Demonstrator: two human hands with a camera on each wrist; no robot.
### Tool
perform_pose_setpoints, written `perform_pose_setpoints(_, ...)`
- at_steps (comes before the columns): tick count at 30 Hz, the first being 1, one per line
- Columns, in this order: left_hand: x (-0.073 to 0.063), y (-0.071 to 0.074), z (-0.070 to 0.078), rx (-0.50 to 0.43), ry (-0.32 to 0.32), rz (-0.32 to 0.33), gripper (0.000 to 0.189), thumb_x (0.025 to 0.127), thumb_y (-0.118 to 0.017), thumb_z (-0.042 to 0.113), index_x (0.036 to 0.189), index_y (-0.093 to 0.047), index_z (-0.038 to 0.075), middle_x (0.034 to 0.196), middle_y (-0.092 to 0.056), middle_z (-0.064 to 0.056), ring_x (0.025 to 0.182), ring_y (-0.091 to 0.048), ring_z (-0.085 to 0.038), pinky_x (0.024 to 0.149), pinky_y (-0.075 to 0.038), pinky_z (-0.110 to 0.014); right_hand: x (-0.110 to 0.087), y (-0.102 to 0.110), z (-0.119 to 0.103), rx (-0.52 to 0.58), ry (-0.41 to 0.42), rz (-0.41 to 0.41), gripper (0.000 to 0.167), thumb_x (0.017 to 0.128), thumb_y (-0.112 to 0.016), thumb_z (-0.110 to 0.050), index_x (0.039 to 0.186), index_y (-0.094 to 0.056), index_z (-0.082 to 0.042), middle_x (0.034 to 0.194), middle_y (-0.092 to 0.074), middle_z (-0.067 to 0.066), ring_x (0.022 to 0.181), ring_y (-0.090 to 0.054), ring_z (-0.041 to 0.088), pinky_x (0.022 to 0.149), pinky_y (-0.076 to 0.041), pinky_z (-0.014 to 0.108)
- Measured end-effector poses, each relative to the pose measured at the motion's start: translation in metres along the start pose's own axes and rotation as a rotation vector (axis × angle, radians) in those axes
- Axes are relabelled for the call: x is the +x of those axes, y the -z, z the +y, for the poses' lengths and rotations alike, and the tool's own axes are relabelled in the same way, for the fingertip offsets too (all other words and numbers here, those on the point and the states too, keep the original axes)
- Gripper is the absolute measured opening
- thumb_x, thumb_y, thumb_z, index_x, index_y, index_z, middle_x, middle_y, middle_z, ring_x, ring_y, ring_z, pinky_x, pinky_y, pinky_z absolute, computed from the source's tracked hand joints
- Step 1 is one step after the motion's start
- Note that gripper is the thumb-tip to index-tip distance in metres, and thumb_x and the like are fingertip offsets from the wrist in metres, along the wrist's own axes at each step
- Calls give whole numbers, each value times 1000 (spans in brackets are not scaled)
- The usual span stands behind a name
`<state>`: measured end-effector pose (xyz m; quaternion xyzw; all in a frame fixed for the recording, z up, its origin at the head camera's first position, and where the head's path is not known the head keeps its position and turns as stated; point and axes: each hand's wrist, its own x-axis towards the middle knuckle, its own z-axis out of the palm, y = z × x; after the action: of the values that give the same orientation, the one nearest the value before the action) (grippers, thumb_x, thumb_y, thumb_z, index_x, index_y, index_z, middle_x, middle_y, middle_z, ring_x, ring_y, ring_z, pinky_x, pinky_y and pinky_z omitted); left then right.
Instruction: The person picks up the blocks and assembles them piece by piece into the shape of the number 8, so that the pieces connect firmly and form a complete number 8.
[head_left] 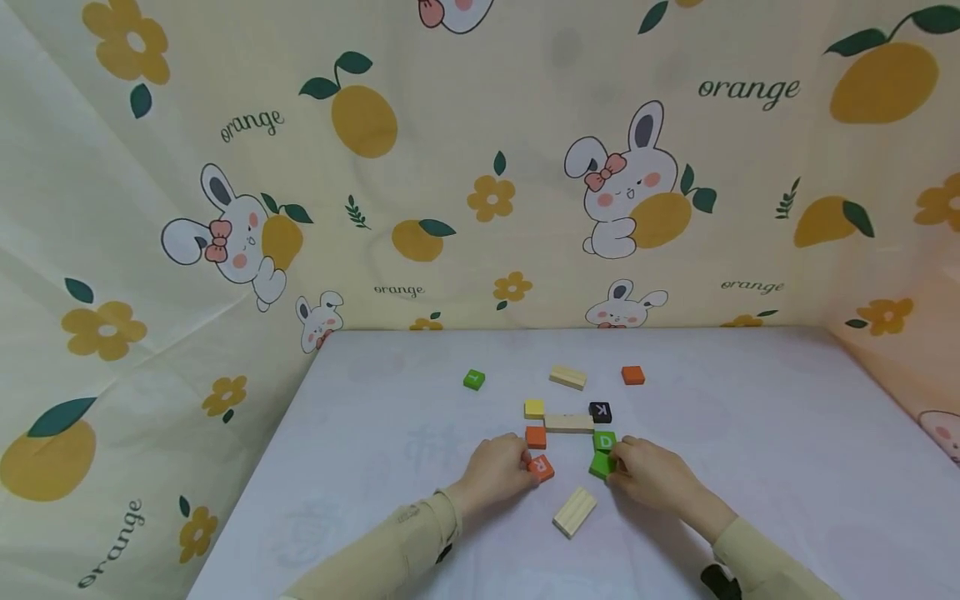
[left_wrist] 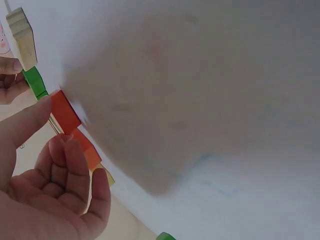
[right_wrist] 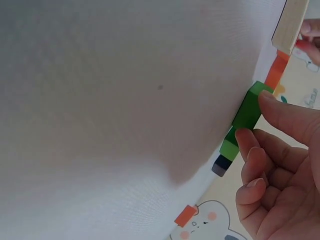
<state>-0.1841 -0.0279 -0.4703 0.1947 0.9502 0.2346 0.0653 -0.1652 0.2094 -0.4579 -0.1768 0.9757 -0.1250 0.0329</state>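
My left hand (head_left: 495,473) pinches an orange letter block (head_left: 542,468), seen in the left wrist view between thumb and fingers. A plain-topped orange block (head_left: 536,437) and a yellow block (head_left: 534,408) line up beyond it. On the other side my right hand (head_left: 651,473) pinches a green block (head_left: 601,465) by its edge. That block touches a green block marked D (head_left: 604,440), with a black block marked K (head_left: 600,412) behind. Between the two rows lies a wooden plank (head_left: 568,423). Nearer, another wooden plank (head_left: 574,512) lies at a slant.
Farther back on the white table (head_left: 360,433) are a lone green block (head_left: 474,380), a third wooden plank (head_left: 567,377) and an orange block (head_left: 633,375). A printed cloth (head_left: 450,167) hangs behind the table's far edge.
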Motion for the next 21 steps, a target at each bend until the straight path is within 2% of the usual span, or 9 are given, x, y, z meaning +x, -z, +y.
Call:
perform_pose_setpoints(9, 7, 0, 5, 36, 0, 43, 18, 72, -77, 24, 76, -68, 9, 70, -56, 5, 60, -46, -5, 57, -35, -20, 0, 1, -3, -12, -11, -2, 22, 75, -75, -17, 92, -68, -4, 75, -58, -2, 66, -50, 6, 57, -43, 21)
perform_pose_setpoints(16, 8, -1, 4, 30, 20, 37, 21, 73, -76, 27, 82, -68, 9, 73, -58, 5, 63, -48, -4, 60, -35, -21, 0, 1, -3, 2, -21, -7, 26, 75, -75, -20, 94, -68, -4, 74, -56, -3, 65, -46, 6, 55, -40, 22)
perform_pose_setpoints(21, 9, -1, 2, 41, 5, 51, 21, 74, -76, 29, 81, -69, 11, 74, -59, 6, 62, -47, -3, 60, -34, -20, 0, -1, -2, 27, -27, -10, 28, 75, -75, -21, 97, -68, -4, 76, -57, -3, 66, -46, 7, 56, -41, 22)
